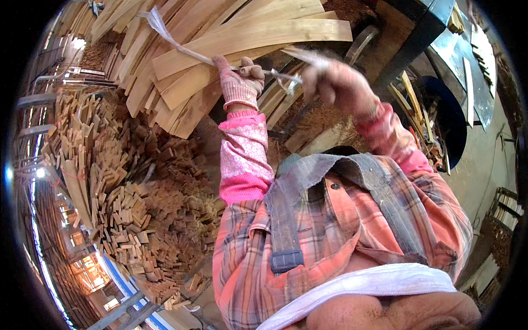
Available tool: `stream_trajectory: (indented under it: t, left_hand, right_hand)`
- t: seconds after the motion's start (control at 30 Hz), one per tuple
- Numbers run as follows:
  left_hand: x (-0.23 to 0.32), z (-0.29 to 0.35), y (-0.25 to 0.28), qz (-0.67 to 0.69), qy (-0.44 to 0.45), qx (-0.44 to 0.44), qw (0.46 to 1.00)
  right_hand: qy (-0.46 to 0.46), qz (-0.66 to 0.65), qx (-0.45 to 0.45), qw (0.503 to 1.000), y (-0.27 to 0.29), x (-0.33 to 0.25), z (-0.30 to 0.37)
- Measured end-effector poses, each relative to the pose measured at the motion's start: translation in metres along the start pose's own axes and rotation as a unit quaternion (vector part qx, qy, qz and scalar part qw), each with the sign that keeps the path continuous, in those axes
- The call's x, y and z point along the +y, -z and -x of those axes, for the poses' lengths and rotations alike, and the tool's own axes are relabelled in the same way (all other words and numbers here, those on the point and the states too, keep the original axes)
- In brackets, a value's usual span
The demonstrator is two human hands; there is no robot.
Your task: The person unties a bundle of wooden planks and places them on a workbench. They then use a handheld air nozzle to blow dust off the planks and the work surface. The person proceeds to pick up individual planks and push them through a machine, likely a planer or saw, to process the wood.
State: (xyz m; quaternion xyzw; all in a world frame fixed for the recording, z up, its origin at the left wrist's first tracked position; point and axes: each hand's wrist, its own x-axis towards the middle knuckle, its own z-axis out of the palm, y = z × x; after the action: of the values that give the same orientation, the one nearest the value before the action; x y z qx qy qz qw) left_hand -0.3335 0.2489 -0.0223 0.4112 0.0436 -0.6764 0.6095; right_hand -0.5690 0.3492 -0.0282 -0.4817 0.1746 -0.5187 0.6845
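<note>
At twelve o'clock, gloved left hand [242,77] grips a white strap [176,41] over the slats [242,38]; right hand [335,82], blurred, closed on its other end.

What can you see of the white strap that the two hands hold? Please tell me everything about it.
The strap is a thin, flat, whitish band, plastic by its look. Its free end rises twisted at the upper left, over the bundle of wooden slats. From there it runs taut down to the gloved left hand, which grips it, then across a short gap to the right hand, where blur hides its end. A small knot or loop seems to hang between the hands.
</note>
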Motion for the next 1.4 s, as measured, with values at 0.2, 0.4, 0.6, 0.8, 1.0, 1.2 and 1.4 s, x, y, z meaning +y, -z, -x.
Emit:
stream_trajectory:
  t: [0.2,0.4,0.6,0.8,1.0,1.2,1.4]
  left_hand:
    - [-0.008,-0.003,0.001,0.000,-0.049,-0.026,0.998]
    - [-0.009,0.000,0.003,0.034,-0.019,-0.034,0.999]
    - [-0.001,0.002,0.015,0.044,0.001,-0.043,0.998]
    - [-0.003,0.026,0.043,-0.025,-0.008,-0.090,0.996]
    - [-0.005,0.128,0.108,-0.271,-0.195,-0.076,0.940]
    - [0.031,0.229,0.185,-0.275,-0.230,-0.188,0.914]
    - [-0.002,0.246,0.327,-0.337,-0.244,0.257,0.872]
  right_hand:
    - [-0.054,-0.145,0.092,0.984,0.007,0.014,0.125]
    - [-0.021,-0.187,0.477,0.859,0.129,-0.018,0.217]
    - [-0.339,0.513,0.364,0.699,0.129,-0.005,0.175]
    - [-0.169,0.284,0.154,0.931,0.025,0.051,-0.015]
    - [-0.243,-0.041,0.131,0.960,0.018,0.103,-0.079]
    - [-0.046,0.213,-0.036,0.975,0.065,0.139,-0.092]
    - [-0.283,-0.112,-0.023,0.952,0.032,0.074,-0.090]
